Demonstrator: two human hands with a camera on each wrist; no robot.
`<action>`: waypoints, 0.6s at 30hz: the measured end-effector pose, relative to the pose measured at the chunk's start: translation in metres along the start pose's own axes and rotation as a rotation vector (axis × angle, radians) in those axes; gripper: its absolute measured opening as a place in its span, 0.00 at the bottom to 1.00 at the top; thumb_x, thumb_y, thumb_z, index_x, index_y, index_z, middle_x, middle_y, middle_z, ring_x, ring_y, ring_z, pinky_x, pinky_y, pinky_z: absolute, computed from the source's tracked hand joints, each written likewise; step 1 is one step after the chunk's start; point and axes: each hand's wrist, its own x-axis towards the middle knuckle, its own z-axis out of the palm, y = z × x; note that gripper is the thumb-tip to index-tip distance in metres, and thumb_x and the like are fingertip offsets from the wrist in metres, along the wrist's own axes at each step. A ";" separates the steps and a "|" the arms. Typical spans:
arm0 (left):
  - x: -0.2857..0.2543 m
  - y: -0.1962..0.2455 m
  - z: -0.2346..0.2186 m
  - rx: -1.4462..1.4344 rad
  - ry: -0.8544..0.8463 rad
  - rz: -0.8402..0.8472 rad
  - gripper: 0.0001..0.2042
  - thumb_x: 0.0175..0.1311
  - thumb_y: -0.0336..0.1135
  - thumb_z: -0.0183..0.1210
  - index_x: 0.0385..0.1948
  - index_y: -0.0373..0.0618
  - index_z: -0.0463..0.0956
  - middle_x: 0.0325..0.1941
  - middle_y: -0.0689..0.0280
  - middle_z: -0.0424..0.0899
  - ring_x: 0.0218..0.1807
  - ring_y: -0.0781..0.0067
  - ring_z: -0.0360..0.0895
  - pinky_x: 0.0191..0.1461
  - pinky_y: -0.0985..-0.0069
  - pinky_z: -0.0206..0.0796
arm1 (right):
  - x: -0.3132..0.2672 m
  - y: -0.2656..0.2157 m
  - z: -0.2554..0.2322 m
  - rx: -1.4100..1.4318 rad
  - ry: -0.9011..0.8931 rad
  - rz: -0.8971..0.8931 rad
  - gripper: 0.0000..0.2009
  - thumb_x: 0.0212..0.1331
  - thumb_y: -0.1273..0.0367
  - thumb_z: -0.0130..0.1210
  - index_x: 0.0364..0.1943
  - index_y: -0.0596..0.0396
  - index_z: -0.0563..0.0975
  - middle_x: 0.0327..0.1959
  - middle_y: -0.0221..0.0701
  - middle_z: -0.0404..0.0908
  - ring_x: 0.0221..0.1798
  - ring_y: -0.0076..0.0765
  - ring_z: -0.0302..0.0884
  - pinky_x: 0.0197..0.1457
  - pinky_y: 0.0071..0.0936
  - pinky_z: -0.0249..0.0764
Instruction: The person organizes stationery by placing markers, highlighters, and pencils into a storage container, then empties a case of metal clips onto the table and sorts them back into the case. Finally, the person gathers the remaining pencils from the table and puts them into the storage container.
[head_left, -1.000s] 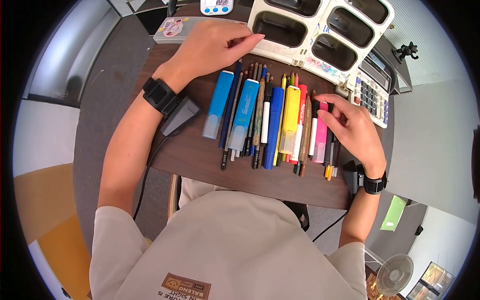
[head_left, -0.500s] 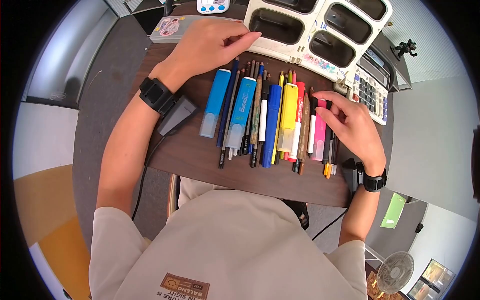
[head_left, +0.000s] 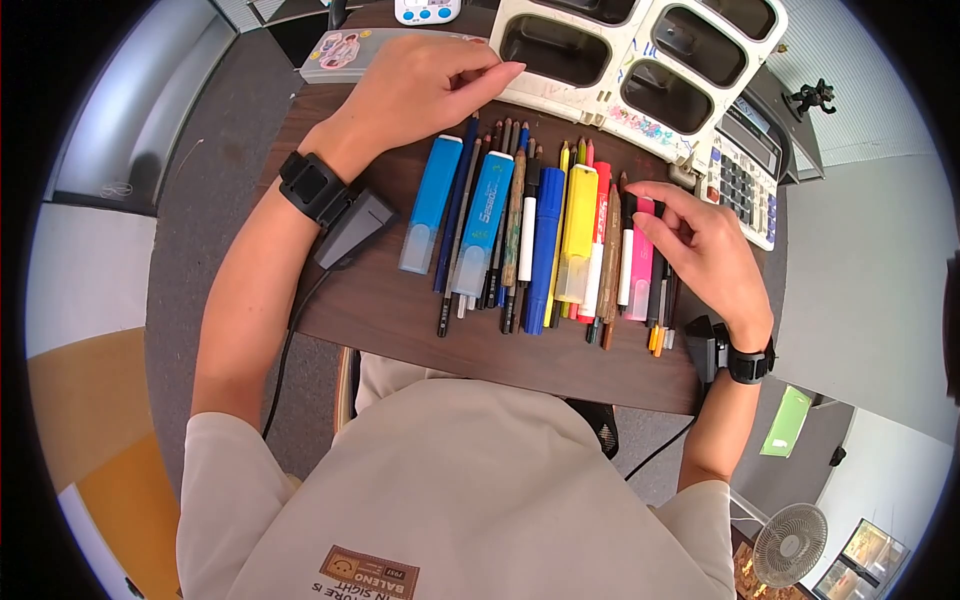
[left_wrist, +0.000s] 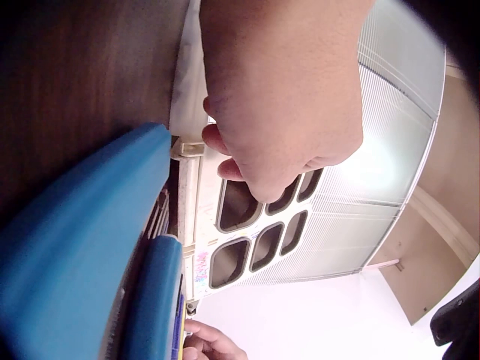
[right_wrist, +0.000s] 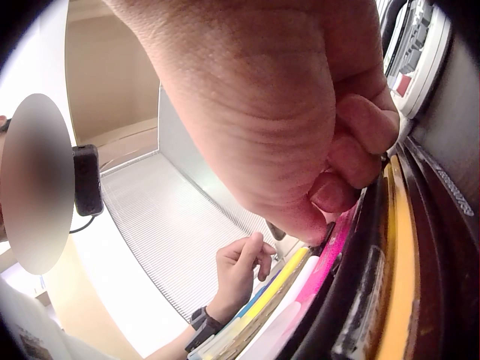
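Note:
Pens, pencils and highlighters lie side by side in a row, among them a blue highlighter [head_left: 430, 200], a yellow highlighter [head_left: 578, 230] and a pink highlighter [head_left: 641, 270]. Thumb and index finger of the right hand [head_left: 705, 250] pinch the top of a black-capped marker [head_left: 627, 250] beside the pink one; the right wrist view has this hand [right_wrist: 277, 120] low over the row. Above the row's left end, the left hand [head_left: 425, 90] is loosely curled at the edge of a white case [head_left: 550, 97], with nothing visible in its fingers. The left wrist view shows that hand [left_wrist: 285, 97] before the case [left_wrist: 206, 217].
A grey box with stickers [head_left: 340, 55] and a white timer [head_left: 427, 12] are at the back left of the brown table [head_left: 400, 330]. The calculator [head_left: 742, 190] stands at the right. Cables run from devices by both wrists [head_left: 355, 228] over the front edge.
The head view has shifted slightly, so the row and case appear a little further left and up. Both hands keep nearly the same places and poses.

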 end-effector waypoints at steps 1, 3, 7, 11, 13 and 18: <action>0.000 0.000 0.000 -0.006 0.004 -0.002 0.15 0.75 0.42 0.65 0.31 0.40 0.86 0.20 0.62 0.77 0.20 0.71 0.70 0.25 0.72 0.59 | 0.000 0.000 0.000 0.000 0.001 0.001 0.16 0.68 0.68 0.66 0.58 0.53 0.84 0.20 0.36 0.69 0.21 0.36 0.66 0.29 0.36 0.67; 0.000 -0.001 0.001 -0.005 0.007 0.004 0.15 0.75 0.42 0.65 0.31 0.40 0.86 0.20 0.62 0.77 0.20 0.71 0.70 0.25 0.72 0.59 | 0.000 0.000 0.000 0.000 0.002 0.002 0.16 0.68 0.68 0.66 0.58 0.52 0.84 0.20 0.36 0.69 0.20 0.36 0.66 0.28 0.36 0.67; 0.000 0.000 0.000 -0.004 -0.002 0.006 0.15 0.75 0.42 0.66 0.31 0.40 0.86 0.20 0.62 0.78 0.20 0.71 0.70 0.25 0.72 0.59 | 0.000 0.000 0.000 -0.004 -0.003 0.011 0.16 0.68 0.68 0.66 0.58 0.52 0.84 0.20 0.36 0.69 0.20 0.35 0.65 0.28 0.36 0.67; 0.000 0.001 0.000 -0.003 0.004 0.005 0.15 0.75 0.42 0.65 0.32 0.41 0.86 0.20 0.63 0.78 0.20 0.72 0.70 0.25 0.72 0.60 | 0.000 0.002 0.001 -0.007 -0.009 0.016 0.16 0.68 0.68 0.66 0.58 0.52 0.84 0.19 0.35 0.69 0.20 0.33 0.65 0.28 0.35 0.67; 0.000 0.000 0.000 -0.002 0.008 0.008 0.15 0.75 0.42 0.65 0.32 0.41 0.86 0.20 0.63 0.77 0.20 0.72 0.70 0.25 0.72 0.60 | 0.000 0.002 0.001 -0.006 -0.009 0.018 0.16 0.68 0.68 0.66 0.58 0.51 0.84 0.19 0.35 0.69 0.20 0.33 0.66 0.28 0.35 0.67; 0.000 -0.001 0.001 -0.010 0.004 0.003 0.15 0.75 0.42 0.65 0.31 0.41 0.86 0.20 0.63 0.77 0.20 0.72 0.70 0.25 0.73 0.59 | 0.000 0.002 0.001 0.001 -0.002 0.009 0.16 0.68 0.68 0.66 0.58 0.52 0.84 0.19 0.35 0.69 0.21 0.33 0.66 0.28 0.35 0.67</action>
